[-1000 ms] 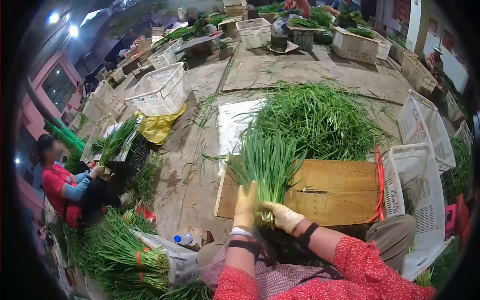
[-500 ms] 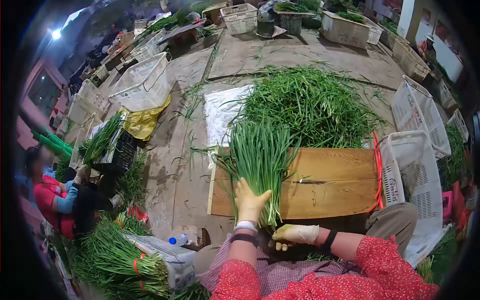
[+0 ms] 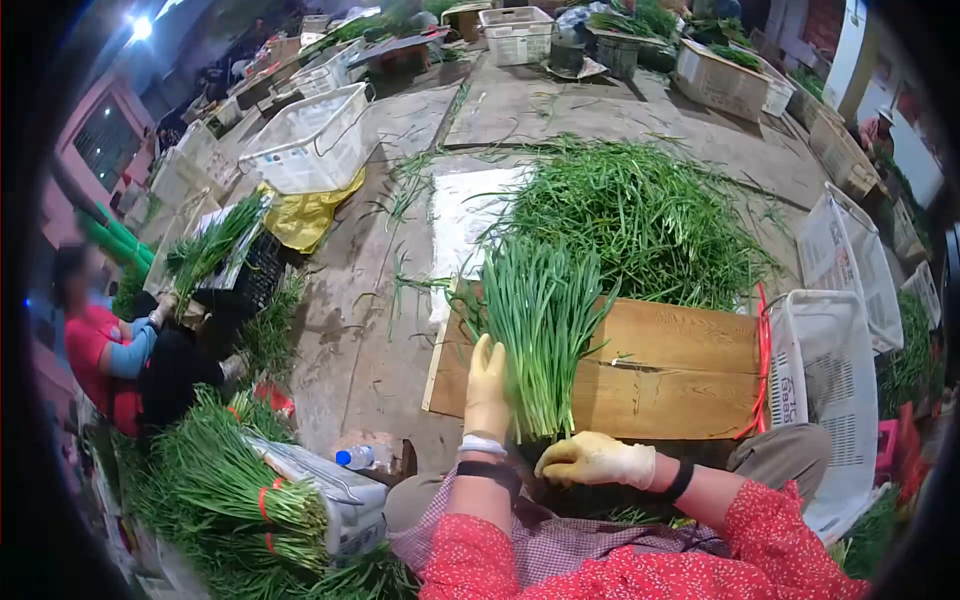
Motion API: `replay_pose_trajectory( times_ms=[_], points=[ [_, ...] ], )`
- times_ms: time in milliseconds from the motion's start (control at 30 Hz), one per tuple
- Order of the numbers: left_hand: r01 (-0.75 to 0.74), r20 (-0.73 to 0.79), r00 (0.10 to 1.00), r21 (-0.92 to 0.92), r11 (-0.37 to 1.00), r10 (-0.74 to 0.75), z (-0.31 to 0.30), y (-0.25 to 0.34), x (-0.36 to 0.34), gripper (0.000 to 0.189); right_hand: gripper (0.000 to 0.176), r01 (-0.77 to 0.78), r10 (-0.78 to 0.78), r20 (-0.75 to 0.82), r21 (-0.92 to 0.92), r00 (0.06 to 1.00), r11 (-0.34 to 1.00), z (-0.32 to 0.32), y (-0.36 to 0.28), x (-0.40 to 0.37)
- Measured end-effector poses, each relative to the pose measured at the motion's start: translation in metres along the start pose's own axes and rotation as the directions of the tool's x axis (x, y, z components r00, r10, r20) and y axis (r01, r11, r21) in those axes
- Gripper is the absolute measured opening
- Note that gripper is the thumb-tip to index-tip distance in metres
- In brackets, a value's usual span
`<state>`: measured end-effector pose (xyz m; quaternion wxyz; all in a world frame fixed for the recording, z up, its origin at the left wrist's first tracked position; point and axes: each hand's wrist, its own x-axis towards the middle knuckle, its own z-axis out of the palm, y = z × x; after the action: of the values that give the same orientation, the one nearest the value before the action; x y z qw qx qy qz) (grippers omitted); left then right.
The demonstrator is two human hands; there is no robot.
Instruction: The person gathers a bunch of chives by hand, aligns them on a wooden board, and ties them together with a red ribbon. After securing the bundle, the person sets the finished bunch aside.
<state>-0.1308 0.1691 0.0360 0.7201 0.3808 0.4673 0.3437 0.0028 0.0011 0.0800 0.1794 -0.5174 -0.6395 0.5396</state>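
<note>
A bunch of garlic chives point(image 3: 545, 335) lies on a wooden board point(image 3: 680, 375), its leaves pointing away from me and its pale stalk ends towards me. My left hand point(image 3: 487, 388), in a cream glove, rests along the left side of the bunch with the fingers stretched forward. Just below the stalk ends is my right hand point(image 3: 592, 460), gloved too, its fingers curled inward; whatever they may hold is hidden. Beyond the board spreads a large heap of loose chives point(image 3: 640, 215).
A white crate point(image 3: 825, 345) stands right of the board, beside red ties point(image 3: 765, 370). At lower left lie banded bunches of chives point(image 3: 265, 505) near a bottle point(image 3: 357, 457). A co-worker point(image 3: 110, 350) sits at the left, handling chives. Another white crate point(image 3: 315, 145) stands farther back.
My left hand has slid off the top of the bunch to its left side. My right hand has risen towards the stalk ends. The view has shifted slightly.
</note>
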Motion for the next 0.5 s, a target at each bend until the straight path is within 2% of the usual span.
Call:
replay_pose_trajectory(
  times_ms=[33, 67, 100, 133, 200, 300, 400, 433, 500],
  points=[
    [0.005, -0.014, 1.0, -0.044, 0.999, -0.005, 0.002, 0.004, -0.002, 0.071, 0.023, 0.051, -0.062, -0.206, -0.061, 0.977, 0.997, -0.002, -0.008, -0.002],
    [0.002, -0.027, 1.0, -0.072, 0.997, -0.004, 0.003, 0.007, -0.004, 0.069, 0.02, 0.092, -0.136, -0.398, -0.128, 0.907, 0.987, -0.004, -0.017, -0.002],
    [-0.026, -0.037, 0.999, -0.068, 0.997, 0.024, 0.003, 0.006, -0.004, 0.067, 0.019, 0.025, -0.073, -0.467, -0.109, 0.881, 0.994, -0.009, -0.026, 0.002],
    [-0.076, -0.039, 0.996, -0.024, 0.997, 0.075, 0.003, 0.004, -0.006, 0.065, 0.019, 0.016, -0.113, -0.551, -0.178, 0.827, 0.984, -0.007, -0.023, 0.012],
    [-0.369, 0.046, 0.926, 0.314, 0.875, 0.374, -0.016, -0.032, 0.014, 0.072, 0.025, -0.12, -0.028, -0.542, -0.236, 0.84, 0.964, -0.008, -0.025, 0.026],
    [-0.196, -0.025, 0.98, 0.078, 0.977, 0.199, -0.012, -0.036, 0.024, 0.078, 0.03, -0.303, -0.029, -0.549, -0.504, 0.835, 0.809, 0.005, -0.003, 0.054],
    [-0.186, -0.009, 0.981, 0.24, 0.953, 0.193, -0.012, -0.034, 0.016, 0.082, 0.031, -0.424, 0.044, -0.558, -0.573, 0.828, 0.701, 0.015, 0.006, 0.067],
    [-0.192, -0.022, 0.973, 0.461, 0.866, 0.228, -0.01, -0.033, 0.016, 0.088, 0.026, -0.406, -0.01, -0.567, -0.602, 0.823, 0.687, 0.017, 0.006, 0.067],
    [-0.21, 0.017, 0.966, 0.633, 0.745, 0.258, -0.005, -0.036, 0.017, 0.09, 0.023, -0.413, -0.037, -0.571, -0.635, 0.82, 0.653, 0.022, 0.011, 0.072]
  ],
)
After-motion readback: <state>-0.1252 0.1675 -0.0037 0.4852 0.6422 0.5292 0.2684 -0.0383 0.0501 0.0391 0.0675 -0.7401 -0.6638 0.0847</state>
